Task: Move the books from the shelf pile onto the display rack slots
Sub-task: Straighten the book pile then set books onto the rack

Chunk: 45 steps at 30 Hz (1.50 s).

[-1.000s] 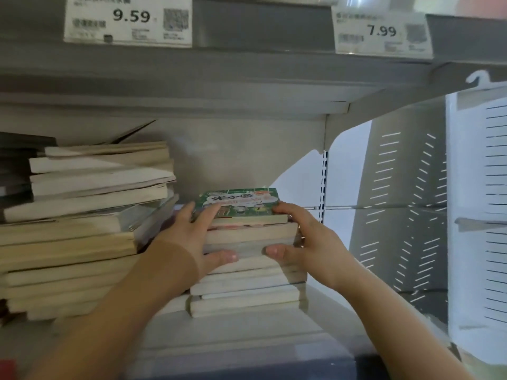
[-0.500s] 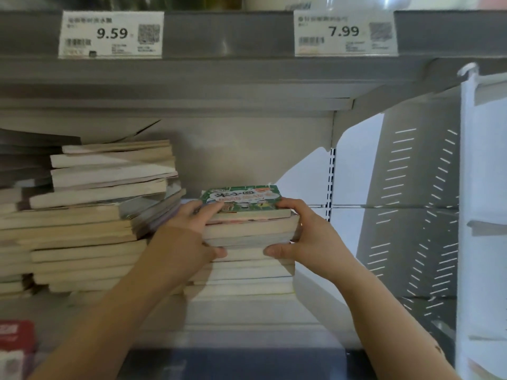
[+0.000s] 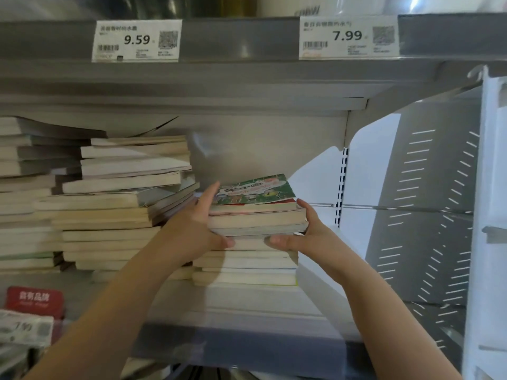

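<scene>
Green-covered top book [image 3: 253,190] crowns a paper-edged bundle atop the right shelf pile [image 3: 245,266]. Left hand [image 3: 199,227] and right hand [image 3: 304,233] clamp the bundle's sides; spines hidden.

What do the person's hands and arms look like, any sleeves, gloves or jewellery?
Both the left hand and the right hand are bare: no gloves, rings or watch visible. Both forearms are uncovered as far as the frame shows, with no sleeve in view. Fingernails look short and unpainted.
</scene>
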Each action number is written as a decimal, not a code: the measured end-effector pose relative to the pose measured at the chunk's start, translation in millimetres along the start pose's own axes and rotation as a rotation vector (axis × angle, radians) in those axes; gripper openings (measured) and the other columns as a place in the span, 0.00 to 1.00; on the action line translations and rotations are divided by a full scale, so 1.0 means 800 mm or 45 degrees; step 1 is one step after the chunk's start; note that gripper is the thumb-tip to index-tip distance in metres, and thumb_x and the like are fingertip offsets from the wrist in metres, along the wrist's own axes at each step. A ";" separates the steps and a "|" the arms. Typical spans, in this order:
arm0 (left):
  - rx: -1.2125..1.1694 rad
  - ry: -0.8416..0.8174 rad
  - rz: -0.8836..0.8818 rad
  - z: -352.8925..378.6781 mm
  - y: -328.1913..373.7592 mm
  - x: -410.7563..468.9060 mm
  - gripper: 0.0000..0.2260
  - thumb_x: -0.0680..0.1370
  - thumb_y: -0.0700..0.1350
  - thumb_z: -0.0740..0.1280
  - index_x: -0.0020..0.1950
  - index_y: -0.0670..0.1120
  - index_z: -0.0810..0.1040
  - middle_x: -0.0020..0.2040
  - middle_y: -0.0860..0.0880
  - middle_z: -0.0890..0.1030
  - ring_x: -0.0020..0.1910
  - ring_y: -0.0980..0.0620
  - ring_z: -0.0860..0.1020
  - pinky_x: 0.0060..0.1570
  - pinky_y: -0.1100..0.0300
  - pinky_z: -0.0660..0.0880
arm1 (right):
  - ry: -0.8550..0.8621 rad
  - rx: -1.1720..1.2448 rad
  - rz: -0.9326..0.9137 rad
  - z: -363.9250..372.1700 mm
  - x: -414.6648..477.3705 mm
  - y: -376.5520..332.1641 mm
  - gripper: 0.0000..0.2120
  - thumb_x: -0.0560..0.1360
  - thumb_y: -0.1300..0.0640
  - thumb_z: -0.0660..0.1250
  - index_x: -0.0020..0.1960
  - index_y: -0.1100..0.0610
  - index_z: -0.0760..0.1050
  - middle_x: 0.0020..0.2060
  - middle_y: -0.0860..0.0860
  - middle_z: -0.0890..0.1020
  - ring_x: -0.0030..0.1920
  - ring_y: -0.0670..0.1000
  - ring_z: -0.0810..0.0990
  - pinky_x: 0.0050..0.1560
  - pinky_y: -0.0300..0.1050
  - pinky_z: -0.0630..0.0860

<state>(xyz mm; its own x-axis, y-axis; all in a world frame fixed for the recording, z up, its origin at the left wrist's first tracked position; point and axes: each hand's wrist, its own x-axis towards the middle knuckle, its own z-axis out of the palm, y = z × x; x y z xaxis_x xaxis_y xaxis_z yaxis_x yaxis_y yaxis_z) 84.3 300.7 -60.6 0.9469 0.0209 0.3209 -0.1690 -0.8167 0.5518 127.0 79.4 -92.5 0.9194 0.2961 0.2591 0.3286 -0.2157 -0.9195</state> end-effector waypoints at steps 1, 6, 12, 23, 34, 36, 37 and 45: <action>-0.037 -0.004 -0.014 0.000 0.000 -0.001 0.49 0.66 0.48 0.77 0.73 0.67 0.45 0.72 0.52 0.66 0.56 0.52 0.75 0.54 0.61 0.67 | -0.011 -0.008 -0.013 0.001 0.001 0.003 0.57 0.53 0.45 0.80 0.75 0.42 0.53 0.63 0.44 0.76 0.62 0.47 0.76 0.67 0.51 0.71; -0.216 -0.027 -0.041 -0.004 0.001 -0.003 0.40 0.67 0.49 0.76 0.72 0.64 0.58 0.70 0.53 0.69 0.55 0.56 0.72 0.53 0.63 0.67 | -0.057 0.057 -0.055 0.002 0.001 -0.001 0.52 0.57 0.47 0.80 0.73 0.42 0.55 0.62 0.43 0.77 0.61 0.46 0.76 0.65 0.49 0.72; -0.284 0.092 0.020 0.004 0.021 -0.024 0.28 0.69 0.65 0.62 0.68 0.62 0.66 0.70 0.52 0.68 0.58 0.56 0.68 0.55 0.63 0.65 | 0.046 0.354 0.057 -0.012 -0.018 -0.023 0.33 0.63 0.29 0.62 0.62 0.45 0.75 0.56 0.49 0.82 0.56 0.52 0.81 0.62 0.53 0.74; -0.863 0.040 -0.302 0.009 0.000 -0.036 0.27 0.75 0.62 0.56 0.65 0.45 0.70 0.43 0.45 0.79 0.37 0.48 0.79 0.36 0.55 0.79 | -0.090 0.597 0.683 -0.070 -0.005 -0.053 0.27 0.67 0.36 0.65 0.47 0.60 0.82 0.43 0.58 0.84 0.38 0.58 0.84 0.35 0.54 0.82; -1.526 0.047 -0.339 0.030 0.025 -0.057 0.19 0.76 0.51 0.64 0.66 0.49 0.69 0.51 0.46 0.80 0.48 0.47 0.78 0.40 0.53 0.75 | 0.126 0.717 0.386 -0.027 -0.038 -0.053 0.19 0.69 0.52 0.64 0.57 0.59 0.77 0.44 0.57 0.85 0.38 0.56 0.82 0.38 0.44 0.79; -1.611 0.078 -0.221 0.037 0.028 -0.073 0.22 0.73 0.52 0.66 0.66 0.49 0.69 0.49 0.47 0.82 0.47 0.48 0.80 0.43 0.52 0.76 | 0.182 0.792 0.292 -0.026 -0.062 -0.055 0.20 0.70 0.55 0.64 0.60 0.61 0.75 0.47 0.59 0.84 0.40 0.57 0.83 0.42 0.48 0.79; -1.628 0.081 -0.177 0.039 0.032 -0.082 0.27 0.69 0.54 0.67 0.67 0.49 0.69 0.48 0.47 0.83 0.47 0.48 0.81 0.45 0.51 0.77 | 0.216 0.825 0.241 -0.027 -0.076 -0.055 0.16 0.72 0.57 0.62 0.58 0.62 0.75 0.45 0.59 0.85 0.38 0.57 0.83 0.38 0.47 0.81; -1.821 -0.499 -0.197 0.066 0.114 -0.156 0.10 0.67 0.53 0.66 0.42 0.50 0.83 0.42 0.45 0.85 0.45 0.45 0.81 0.46 0.47 0.74 | 0.443 0.863 0.058 -0.070 -0.223 -0.046 0.14 0.66 0.58 0.63 0.50 0.61 0.76 0.40 0.58 0.85 0.35 0.56 0.84 0.32 0.46 0.81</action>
<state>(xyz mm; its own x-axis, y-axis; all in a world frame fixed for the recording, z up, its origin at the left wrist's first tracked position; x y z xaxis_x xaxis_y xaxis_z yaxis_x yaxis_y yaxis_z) -34.7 192.9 -91.2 0.9522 -0.2898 0.0963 0.0385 0.4268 0.9035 -37.3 -17.3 -88.2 0.9810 -0.0338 0.1913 0.1870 0.4309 -0.8828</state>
